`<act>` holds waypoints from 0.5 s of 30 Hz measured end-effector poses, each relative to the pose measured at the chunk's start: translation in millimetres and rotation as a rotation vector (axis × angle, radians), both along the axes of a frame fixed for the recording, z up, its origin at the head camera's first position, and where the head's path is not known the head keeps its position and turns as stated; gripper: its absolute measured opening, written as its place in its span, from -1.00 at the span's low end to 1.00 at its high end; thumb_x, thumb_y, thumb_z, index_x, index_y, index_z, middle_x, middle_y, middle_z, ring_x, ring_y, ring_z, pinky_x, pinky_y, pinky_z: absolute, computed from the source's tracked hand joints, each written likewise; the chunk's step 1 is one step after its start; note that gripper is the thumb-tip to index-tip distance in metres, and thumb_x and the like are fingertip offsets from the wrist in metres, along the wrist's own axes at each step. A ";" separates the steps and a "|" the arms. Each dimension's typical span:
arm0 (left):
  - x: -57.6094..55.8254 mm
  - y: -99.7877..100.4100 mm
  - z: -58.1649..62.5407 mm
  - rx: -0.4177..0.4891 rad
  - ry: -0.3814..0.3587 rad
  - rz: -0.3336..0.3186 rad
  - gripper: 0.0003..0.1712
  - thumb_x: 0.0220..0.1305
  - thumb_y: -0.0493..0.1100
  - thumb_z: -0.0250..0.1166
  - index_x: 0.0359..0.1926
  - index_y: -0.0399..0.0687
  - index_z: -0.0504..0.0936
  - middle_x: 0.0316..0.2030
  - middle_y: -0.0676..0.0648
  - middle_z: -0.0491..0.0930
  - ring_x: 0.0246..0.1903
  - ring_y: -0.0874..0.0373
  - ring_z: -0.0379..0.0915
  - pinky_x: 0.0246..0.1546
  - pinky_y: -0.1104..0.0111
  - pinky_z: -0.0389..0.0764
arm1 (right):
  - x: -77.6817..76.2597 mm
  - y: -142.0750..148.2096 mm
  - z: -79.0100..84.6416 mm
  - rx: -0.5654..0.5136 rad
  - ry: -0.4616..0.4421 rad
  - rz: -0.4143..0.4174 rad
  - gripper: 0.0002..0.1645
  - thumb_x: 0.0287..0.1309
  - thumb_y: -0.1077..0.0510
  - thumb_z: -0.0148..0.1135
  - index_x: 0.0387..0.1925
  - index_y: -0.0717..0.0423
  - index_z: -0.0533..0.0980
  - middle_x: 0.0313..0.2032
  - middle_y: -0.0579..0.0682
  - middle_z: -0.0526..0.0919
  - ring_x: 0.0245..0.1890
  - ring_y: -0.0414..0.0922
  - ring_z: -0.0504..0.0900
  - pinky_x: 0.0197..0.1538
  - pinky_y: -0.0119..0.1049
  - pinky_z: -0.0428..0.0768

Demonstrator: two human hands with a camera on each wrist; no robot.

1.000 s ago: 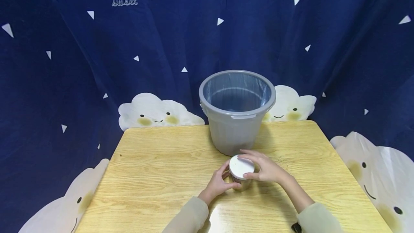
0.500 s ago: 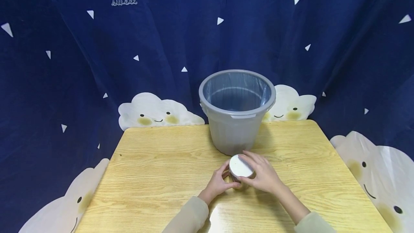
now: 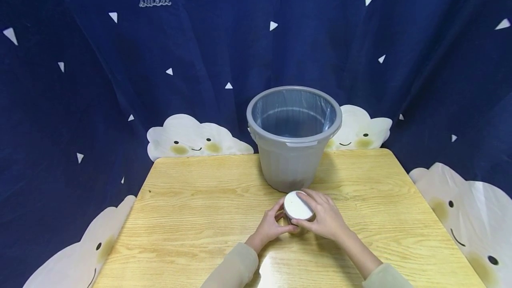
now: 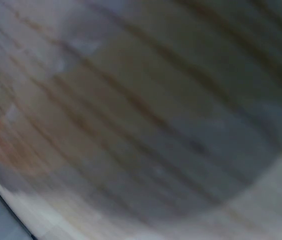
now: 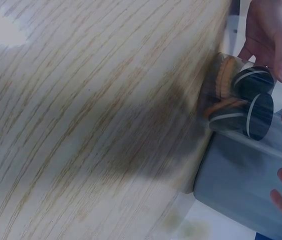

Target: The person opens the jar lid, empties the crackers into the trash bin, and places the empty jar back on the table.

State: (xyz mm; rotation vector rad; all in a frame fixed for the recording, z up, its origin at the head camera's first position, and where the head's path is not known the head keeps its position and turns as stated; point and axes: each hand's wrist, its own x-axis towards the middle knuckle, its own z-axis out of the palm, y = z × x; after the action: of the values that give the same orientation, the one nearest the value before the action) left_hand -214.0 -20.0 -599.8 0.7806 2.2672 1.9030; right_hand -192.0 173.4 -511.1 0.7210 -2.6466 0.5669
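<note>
A clear jar (image 5: 281, 132) with a round white lid (image 3: 297, 206) stands on the wooden table, near its middle. Through its wall, the right wrist view shows several dark sandwich cookies (image 5: 260, 116) and orange-brown biscuits (image 5: 225, 77) at the bottom. My left hand (image 3: 269, 226) holds the jar's side from the left, thumb in front and fingers behind. From the right, my right hand (image 3: 326, 214) grips the lid's rim between thumb and fingers. In the left wrist view, little but a blurred wood-grain surface and part of a hand can be made out.
A grey bucket (image 3: 290, 163) with a clear liner stands on the table (image 3: 200, 203) just behind the jar. Behind the table hangs a dark blue curtain (image 3: 200, 57) with white triangles and smiling clouds.
My right hand has turned around the lid, its thumb moving from the right side toward the front left. The left hand and the jar have stayed in place.
</note>
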 end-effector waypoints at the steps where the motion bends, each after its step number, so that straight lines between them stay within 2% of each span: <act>1: 0.1 0.2 -0.1 0.002 0.002 0.002 -0.01 -0.12 -0.17 0.48 0.33 0.24 0.15 0.22 0.02 0.31 0.15 0.10 0.29 0.09 0.38 0.44 | -0.2 0.3 -0.1 -0.001 0.005 0.002 -0.08 -0.21 -0.41 0.28 0.15 0.00 0.41 0.12 0.11 0.44 0.09 0.13 0.42 0.12 0.16 0.35; 15: -0.3 -0.1 1.2 0.002 0.026 -0.009 0.01 -0.12 -0.17 0.48 0.34 0.22 0.13 0.23 0.01 0.30 0.16 0.10 0.29 0.09 0.39 0.43 | -4.6 4.4 2.0 0.001 0.034 0.066 -0.08 -0.23 -0.40 0.29 0.13 0.04 0.45 0.10 0.10 0.47 0.07 0.10 0.44 0.13 0.15 0.36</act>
State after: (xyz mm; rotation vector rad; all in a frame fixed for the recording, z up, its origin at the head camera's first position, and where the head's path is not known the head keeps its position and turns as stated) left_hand -214.3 -20.1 -598.6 0.8183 2.2728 1.9033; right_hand -196.6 177.8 -509.1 0.8140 -2.6001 0.5663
